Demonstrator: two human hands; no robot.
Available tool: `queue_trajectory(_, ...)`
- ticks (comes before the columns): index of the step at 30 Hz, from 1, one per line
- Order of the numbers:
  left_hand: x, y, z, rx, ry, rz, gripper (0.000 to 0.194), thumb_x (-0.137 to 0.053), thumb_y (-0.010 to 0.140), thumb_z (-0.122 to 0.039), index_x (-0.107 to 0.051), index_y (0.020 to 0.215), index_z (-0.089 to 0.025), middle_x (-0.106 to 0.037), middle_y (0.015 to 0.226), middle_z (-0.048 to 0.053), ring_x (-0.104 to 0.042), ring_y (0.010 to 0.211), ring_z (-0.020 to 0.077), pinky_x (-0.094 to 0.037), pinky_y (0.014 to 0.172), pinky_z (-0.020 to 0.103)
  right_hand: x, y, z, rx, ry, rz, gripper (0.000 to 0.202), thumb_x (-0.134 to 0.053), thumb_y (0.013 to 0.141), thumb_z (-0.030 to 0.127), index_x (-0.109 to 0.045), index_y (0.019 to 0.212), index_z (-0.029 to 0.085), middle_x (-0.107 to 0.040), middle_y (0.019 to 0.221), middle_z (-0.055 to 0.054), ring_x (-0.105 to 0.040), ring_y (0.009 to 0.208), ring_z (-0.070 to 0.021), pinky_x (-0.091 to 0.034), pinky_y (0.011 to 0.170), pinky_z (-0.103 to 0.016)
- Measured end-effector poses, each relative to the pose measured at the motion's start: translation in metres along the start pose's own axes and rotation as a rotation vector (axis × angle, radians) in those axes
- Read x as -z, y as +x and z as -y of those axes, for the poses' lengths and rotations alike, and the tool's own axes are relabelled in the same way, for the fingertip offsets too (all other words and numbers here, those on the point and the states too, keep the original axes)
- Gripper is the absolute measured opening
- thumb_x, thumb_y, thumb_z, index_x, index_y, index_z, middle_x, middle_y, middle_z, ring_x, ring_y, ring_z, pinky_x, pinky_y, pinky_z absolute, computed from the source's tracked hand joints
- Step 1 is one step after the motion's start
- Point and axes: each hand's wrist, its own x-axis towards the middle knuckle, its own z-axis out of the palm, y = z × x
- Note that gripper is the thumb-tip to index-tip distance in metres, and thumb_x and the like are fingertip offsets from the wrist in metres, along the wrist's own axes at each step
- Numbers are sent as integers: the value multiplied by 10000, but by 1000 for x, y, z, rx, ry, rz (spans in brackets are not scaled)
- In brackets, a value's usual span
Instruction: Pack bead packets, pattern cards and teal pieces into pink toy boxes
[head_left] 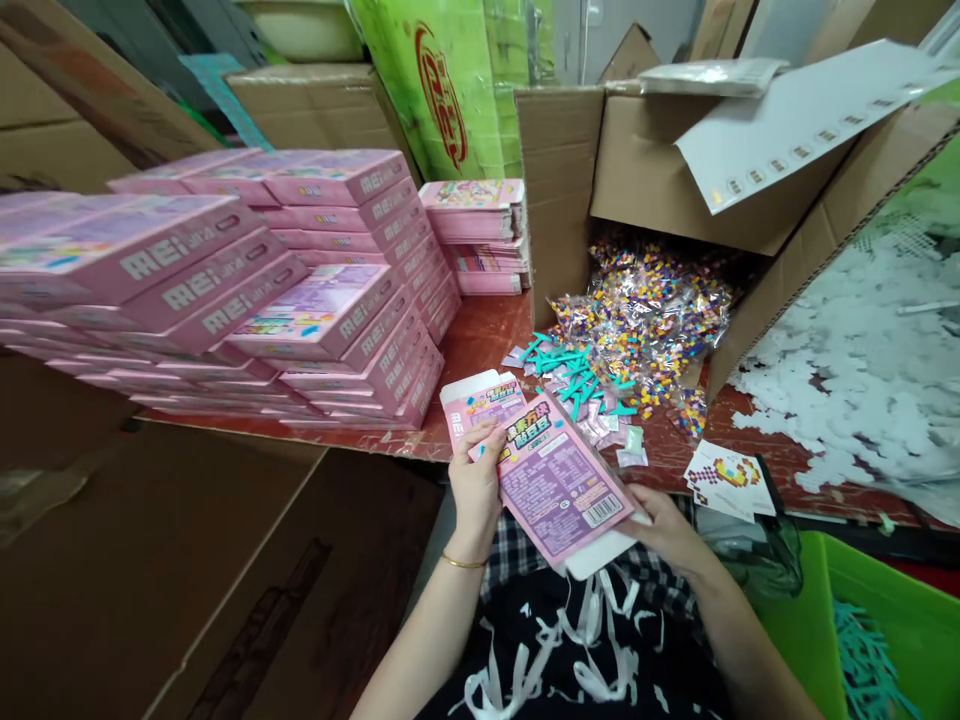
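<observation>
A pink and purple cardboard box (559, 480), back print and barcode facing up, is tilted between my hands above my lap. Its white end flap stands open at the near end. My left hand (478, 475) grips its upper left edge with the thumb on top. The fingers of my right hand (660, 525) close on the lower right corner by the flap. Behind my left hand a second pink box (484, 395) with a pale flap lies at the table edge; whether the left fingers touch it I cannot tell.
Stacked pink boxes (337, 310) fill the left. Teal plastic pieces (574, 370) and small sachets (632, 455) lie before a carton (559, 200) of bagged coloured beads (645, 320). Printed cards (727, 480), white pegboard-like pieces (847, 370) and a green bin (817, 580) are to the right.
</observation>
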Motion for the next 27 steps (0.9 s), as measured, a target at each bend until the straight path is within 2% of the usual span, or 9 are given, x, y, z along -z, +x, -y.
queue_trajectory(4, 5, -6, -14, -340, 350, 237, 621, -849, 540, -509, -647, 1036, -195, -528, 1374, 167, -391, 1369, 364, -270, 1121, 562, 9, 5, 7, 45, 243, -352, 436, -771, 665, 579, -711, 863, 195, -728, 786, -71, -665, 658, -221, -544, 617, -345)
queue_trajectory(7, 6, -28, -26, -494, 533, 725, 871, -907, 416, -479, -612, 1201, -242, -565, 1349, 175, -426, 1336, 407, -270, 1110, 580, -2, 7, 23, -38, 200, 39, 505, -783, 587, 649, -699, 685, 161, -676, 617, -56, -590, 490, -167, -469, 467, -274)
queue_trajectory(9, 9, -42, -25, -426, 504, 1058, 784, -897, 460, -457, -640, 1174, -262, -677, 1185, 147, -619, 1127, 361, -430, 1013, 485, -9, 13, 28, -92, 128, 322, 571, -756, 574, 697, -709, 683, 139, -665, 601, -52, -569, 468, -145, -431, 434, -243)
queue_trajectory(10, 12, -46, -21, -368, 489, 1117, 706, -892, 479, -446, -665, 1121, -260, -719, 1077, 123, -680, 988, 323, -502, 918, 424, -10, 18, 28, -79, 85, 324, 591, -721, 612, 709, -726, 743, 133, -680, 640, -59, -587, 498, -148, -442, 450, -242)
queue_trajectory(13, 20, -49, -4, -199, 497, 868, 577, -891, 482, -421, -676, 978, -219, -736, 842, 52, -690, 725, 241, -553, 678, 323, 6, 39, 15, 109, -197, -173, 490, -655, 768, 584, -721, 1009, 163, -729, 909, -97, -668, 772, -203, -541, 646, -310)
queue_trajectory(15, 24, -44, 4, -134, 506, 667, 629, -890, 490, -395, -647, 1037, -201, -734, 865, 42, -690, 764, 240, -560, 704, 330, 24, 56, 0, 239, -510, -439, 408, -678, 775, 426, -694, 1100, 179, -699, 1114, -120, -629, 1043, -260, -523, 887, -425)
queue_trajectory(18, 22, -37, 7, -127, 515, 652, 697, -879, 525, -383, -609, 1139, -195, -734, 977, 64, -693, 888, 264, -551, 809, 364, 45, 78, -23, 240, -895, -449, 338, -648, 759, 244, -701, 1082, 160, -631, 1268, -153, -525, 1240, -307, -396, 1067, -523)
queue_trajectory(21, 16, -35, 7, -146, 553, 688, 687, -867, 544, -403, -605, 1152, -219, -737, 1006, 66, -696, 915, 278, -538, 823, 370, 54, 89, -32, 209, -998, -459, 248, -548, 823, 212, -715, 1004, 181, -662, 1215, -147, -582, 1179, -287, -445, 1033, -501)
queue_trajectory(27, 2, -37, 14, -162, 657, 730, 671, -840, 572, -455, -591, 1162, -253, -746, 946, 43, -709, 877, 283, -539, 749, 348, 24, 55, 28, 628, -760, -839, 284, -412, 947, 269, -685, 965, 192, -711, 965, -108, -661, 926, -220, -520, 883, -386)
